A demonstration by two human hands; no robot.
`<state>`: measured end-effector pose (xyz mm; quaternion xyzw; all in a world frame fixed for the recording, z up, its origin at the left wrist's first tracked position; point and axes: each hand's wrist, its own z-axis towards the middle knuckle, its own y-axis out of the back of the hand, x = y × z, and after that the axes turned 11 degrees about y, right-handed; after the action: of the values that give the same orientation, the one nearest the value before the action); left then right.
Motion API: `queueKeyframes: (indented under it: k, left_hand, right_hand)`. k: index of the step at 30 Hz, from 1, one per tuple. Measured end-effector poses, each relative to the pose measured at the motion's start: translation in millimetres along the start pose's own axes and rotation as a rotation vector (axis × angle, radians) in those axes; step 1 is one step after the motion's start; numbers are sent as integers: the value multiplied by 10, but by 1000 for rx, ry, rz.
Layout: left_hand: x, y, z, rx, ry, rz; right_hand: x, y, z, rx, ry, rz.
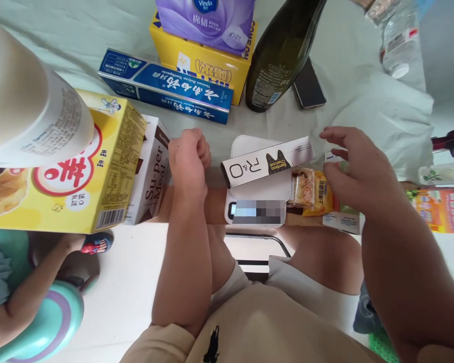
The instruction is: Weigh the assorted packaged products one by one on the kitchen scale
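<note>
A white kitchen scale [259,194] sits at the front edge of the table, with its display facing me. A slim white box marked "Bamboo Charcoal" [267,161] lies slantwise on its plate. To the left of the scale, my left hand [189,159] rests in a loose fist, with nothing showing in it. My right hand [353,166] hovers to the right of the scale, fingers apart and curved, holding nothing. Partly hidden under it is a small green-and-white box [342,222]. A packaged snack [303,189] and an orange packet [323,194] lie between that box and the scale.
Left stand a white bottle [60,116], a yellow carton [117,161] and a "Su-per Meal" box [153,176]. Behind are a toothpaste box [166,85], purple tissues [208,25] on a yellow box [219,73], a dark glass bottle [276,60] and a phone [309,85]. Another person's arm [38,282] shows lower left.
</note>
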<state>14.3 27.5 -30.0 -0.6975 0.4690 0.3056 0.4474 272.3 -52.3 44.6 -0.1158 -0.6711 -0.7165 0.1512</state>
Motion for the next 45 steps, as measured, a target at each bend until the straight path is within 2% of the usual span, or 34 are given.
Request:
queueKeyframes:
  k: [4,10,16,21,25,28,33,40,45]
  left_hand:
    - [21,-27,16,-9,-8,4]
    - [2,-60,9,-67,25,93]
    - [-27,-114,-22,-52,31,65]
    - [-23,-119,-22,-42,48,90]
    - [-26,-98,-12,-70,43,123]
    - [-27,-70,8,-87,39,123]
    - [-27,-52,32,-85,44,135]
    - [-7,-97,34,-47,-17,128]
    - [89,33,204,25,-39,148]
  right_hand:
    - [7,-65,21,29,-82,21]
    - [-3,0,0,3,-50,-3]
    - [-73,-33,-93,-26,-16,17]
    - [1,-138,20,29,-121,63]
    - [83,-177,126,27,-149,45]
    - [93,-137,108,21,-162,26]
    - [97,-7,-6,-74,-173,11]
    - [136,7,-32,-54,-201,24]
    - [71,-29,-56,-65,-123,26]
